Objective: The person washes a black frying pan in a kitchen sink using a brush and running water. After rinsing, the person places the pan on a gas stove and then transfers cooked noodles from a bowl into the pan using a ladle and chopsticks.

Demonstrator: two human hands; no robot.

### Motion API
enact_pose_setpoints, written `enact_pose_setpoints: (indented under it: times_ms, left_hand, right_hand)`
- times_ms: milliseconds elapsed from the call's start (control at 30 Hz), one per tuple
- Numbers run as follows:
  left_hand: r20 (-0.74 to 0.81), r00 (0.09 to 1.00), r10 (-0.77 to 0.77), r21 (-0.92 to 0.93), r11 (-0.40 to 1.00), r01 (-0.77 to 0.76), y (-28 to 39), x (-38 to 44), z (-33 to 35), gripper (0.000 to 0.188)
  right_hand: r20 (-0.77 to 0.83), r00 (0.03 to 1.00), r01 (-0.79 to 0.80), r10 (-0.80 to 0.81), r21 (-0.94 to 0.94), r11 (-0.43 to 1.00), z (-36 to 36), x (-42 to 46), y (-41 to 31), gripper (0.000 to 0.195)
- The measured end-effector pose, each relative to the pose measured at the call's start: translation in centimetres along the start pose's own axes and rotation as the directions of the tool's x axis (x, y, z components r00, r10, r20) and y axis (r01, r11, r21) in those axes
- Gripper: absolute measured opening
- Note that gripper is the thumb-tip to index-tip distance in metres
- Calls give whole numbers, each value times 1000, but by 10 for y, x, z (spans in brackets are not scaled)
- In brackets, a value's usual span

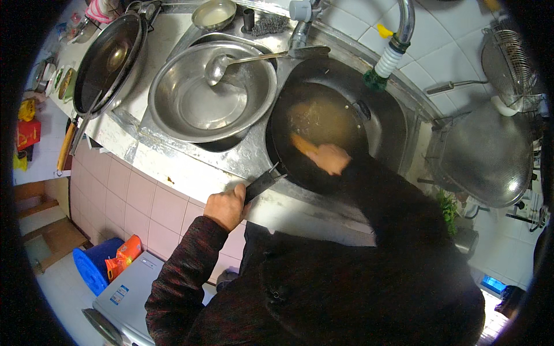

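My left hand (pixel 226 206) grips the black handle (pixel 259 186) of a dark wok (pixel 288 147), which sits in the right sink basin (pixel 396 129). Cloudy brownish water with small bits lies in the wok. Inside it, my right hand (pixel 331 158) holds a yellowish-orange object (pixel 303 144), perhaps a sponge or cloth; its kind is not certain. A large steel bowl (pixel 162 108) rests over the left basin, and a steel ladle (pixel 216 70) lies across its rim with its bowl end inside. The ladle's handle reaches towards the tap.
A flexible tap hose (pixel 385 65) hangs above the right basin. At the back stand a small bowl (pixel 214 15) and a steel wool scourer (pixel 270 26). Stacked pans (pixel 108 65) are on the left counter. To the right are a domed metal lid (pixel 489 155) and wire strainers (pixel 504 65).
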State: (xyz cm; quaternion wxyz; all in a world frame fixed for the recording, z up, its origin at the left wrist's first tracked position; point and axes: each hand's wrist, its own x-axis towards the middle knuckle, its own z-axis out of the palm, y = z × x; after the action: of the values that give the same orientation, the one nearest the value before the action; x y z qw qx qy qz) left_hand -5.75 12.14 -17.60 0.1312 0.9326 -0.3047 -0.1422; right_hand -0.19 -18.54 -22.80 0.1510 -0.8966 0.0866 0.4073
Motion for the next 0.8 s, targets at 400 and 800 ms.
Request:
enact_pose_setpoints:
  times_ms: [400, 800]
  left_hand:
    - [59, 998, -38, 6, 999, 38, 4, 3, -3, 30]
    - [82, 996, -47, 23, 999, 45, 4, 5, -3, 30]
  right_hand:
    - [45, 998, 34, -39, 90, 995, 19, -27, 2, 60]
    - [10, 998, -62, 61, 214, 975, 7, 5, 6, 63]
